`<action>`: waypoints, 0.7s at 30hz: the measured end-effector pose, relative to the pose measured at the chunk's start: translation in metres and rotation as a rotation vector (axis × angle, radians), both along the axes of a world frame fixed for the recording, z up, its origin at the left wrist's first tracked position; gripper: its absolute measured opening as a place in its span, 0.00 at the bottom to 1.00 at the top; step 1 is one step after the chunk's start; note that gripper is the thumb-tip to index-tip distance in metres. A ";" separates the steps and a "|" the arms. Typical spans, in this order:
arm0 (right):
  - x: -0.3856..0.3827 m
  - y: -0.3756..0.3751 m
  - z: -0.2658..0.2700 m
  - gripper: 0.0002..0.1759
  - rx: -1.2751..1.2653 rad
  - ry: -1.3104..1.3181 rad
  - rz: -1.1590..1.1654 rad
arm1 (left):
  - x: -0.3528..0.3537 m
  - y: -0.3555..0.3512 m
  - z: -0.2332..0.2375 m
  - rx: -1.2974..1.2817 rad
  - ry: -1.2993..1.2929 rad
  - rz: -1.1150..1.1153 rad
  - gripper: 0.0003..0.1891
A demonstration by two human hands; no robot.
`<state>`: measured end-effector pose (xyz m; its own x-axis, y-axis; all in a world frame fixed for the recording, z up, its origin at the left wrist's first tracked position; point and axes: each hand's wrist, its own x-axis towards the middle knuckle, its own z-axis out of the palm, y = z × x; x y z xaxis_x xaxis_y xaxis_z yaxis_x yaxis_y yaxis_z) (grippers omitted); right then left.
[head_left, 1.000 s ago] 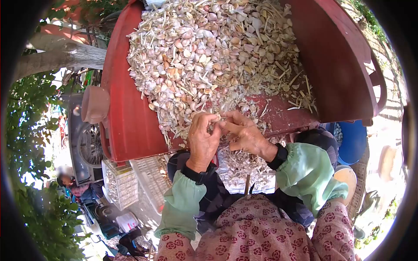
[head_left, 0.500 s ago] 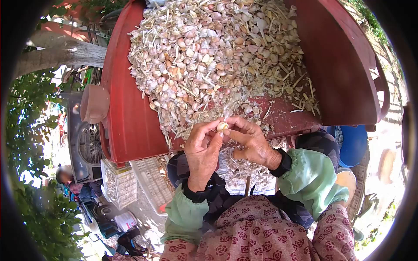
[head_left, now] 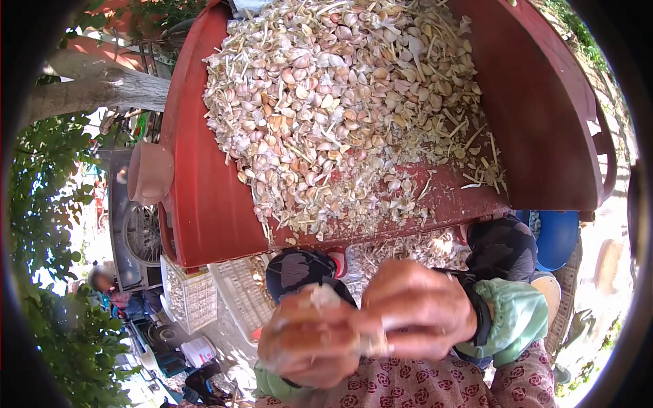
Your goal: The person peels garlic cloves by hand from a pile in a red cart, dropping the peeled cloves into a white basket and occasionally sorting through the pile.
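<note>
Close to my lap, my left hand (head_left: 313,340) and my right hand (head_left: 418,309) are together, both smeared by motion. Their fingers are curled in and meet at a pale garlic clove (head_left: 373,343), blurred and mostly covered. A whitish scrap, perhaps garlic skin (head_left: 325,296), shows at the top of my left hand. Beyond my hands, a heap of garlic cloves (head_left: 320,109) with dry skins and stalks lies in a red, high-sided tray (head_left: 211,224).
A brown pot (head_left: 151,173) sits against the tray's left side. White crates (head_left: 241,292) stand on the ground to the left, a blue tub (head_left: 558,241) to the right. Garlic scraps lie between my knees. A person (head_left: 119,299) is at the far left.
Both hands have dropped from the tray's near edge toward my lap, and they are now blurred. The garlic clove, clear between my fingertips before, is now mostly hidden. The view has shifted slightly.
</note>
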<state>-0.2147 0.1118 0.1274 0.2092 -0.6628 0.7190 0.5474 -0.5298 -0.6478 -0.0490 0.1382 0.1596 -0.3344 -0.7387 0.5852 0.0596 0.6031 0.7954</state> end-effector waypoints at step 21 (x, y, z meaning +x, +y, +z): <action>-0.014 -0.010 0.003 0.15 -0.037 0.070 -0.022 | -0.033 -0.006 0.011 -0.004 0.044 0.281 0.10</action>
